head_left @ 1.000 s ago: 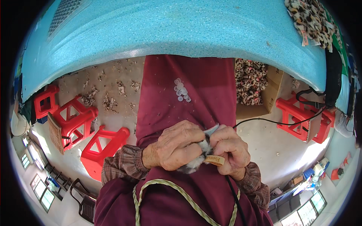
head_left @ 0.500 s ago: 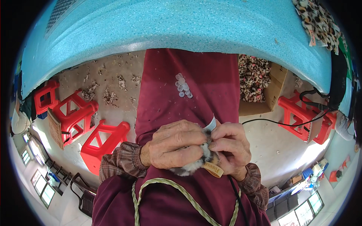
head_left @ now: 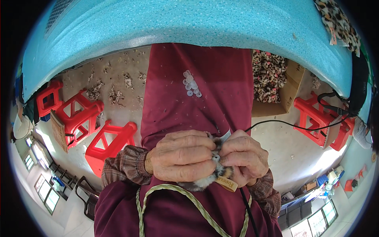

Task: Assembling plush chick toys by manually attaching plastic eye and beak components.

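Both hands meet over my lap on a dark red apron [head_left: 205, 87]. My left hand [head_left: 182, 156] is wrapped around a small furry grey, black and tan toy piece [head_left: 211, 178]. My right hand [head_left: 244, 157] pinches the same piece from the right, fingertips touching the left hand's. A tan label [head_left: 227, 184] and a white tag [head_left: 225, 135] stick out of the toy. A small heap of white round plastic discs [head_left: 191, 84] lies farther up on the apron.
A blue foam-topped table [head_left: 189, 23] spans the top. A cardboard box [head_left: 290, 85] of spotted furry pieces stands at the right. Red plastic stools are at left [head_left: 81, 112], [head_left: 110, 142] and right [head_left: 319, 118]. A black cable [head_left: 292, 124] runs rightward. Fluff scraps litter the floor.
My hands have closed in tighter on the furry piece and turned it a little; the tan label now hangs lower between them. The view has shifted slightly.
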Demonstrator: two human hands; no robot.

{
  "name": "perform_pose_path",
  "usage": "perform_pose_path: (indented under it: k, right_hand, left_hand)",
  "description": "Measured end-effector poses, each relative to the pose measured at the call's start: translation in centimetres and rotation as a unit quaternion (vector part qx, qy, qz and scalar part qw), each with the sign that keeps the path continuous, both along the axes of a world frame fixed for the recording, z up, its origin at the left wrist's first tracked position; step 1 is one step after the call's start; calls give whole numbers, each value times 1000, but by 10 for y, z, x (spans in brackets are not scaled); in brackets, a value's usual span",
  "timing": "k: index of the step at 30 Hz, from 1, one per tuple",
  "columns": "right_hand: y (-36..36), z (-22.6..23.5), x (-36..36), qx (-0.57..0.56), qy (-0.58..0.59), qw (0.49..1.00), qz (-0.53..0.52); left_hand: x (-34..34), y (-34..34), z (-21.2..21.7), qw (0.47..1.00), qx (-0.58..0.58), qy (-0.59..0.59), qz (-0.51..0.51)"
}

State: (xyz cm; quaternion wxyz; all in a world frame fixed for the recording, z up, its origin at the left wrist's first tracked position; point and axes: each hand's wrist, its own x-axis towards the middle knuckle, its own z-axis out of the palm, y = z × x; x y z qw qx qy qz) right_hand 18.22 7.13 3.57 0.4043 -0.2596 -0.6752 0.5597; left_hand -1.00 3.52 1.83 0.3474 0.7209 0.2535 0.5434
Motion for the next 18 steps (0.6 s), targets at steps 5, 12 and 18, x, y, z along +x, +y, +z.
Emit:
perform_pose_path:
  k: [5,12,18]
  right_hand:
    - [1,1,0,-15,16,1000,8]
    - [-2,0,4,-67,50,995,47]
    - [-8,-7,0,-60,45,997,-3]
  left_hand:
    - [6,-7,-1,997,9,-6,73]
    - [22,-24,-3,987,-27,-61,146]
    - [20,-18,-3,983,-120,-32,135]
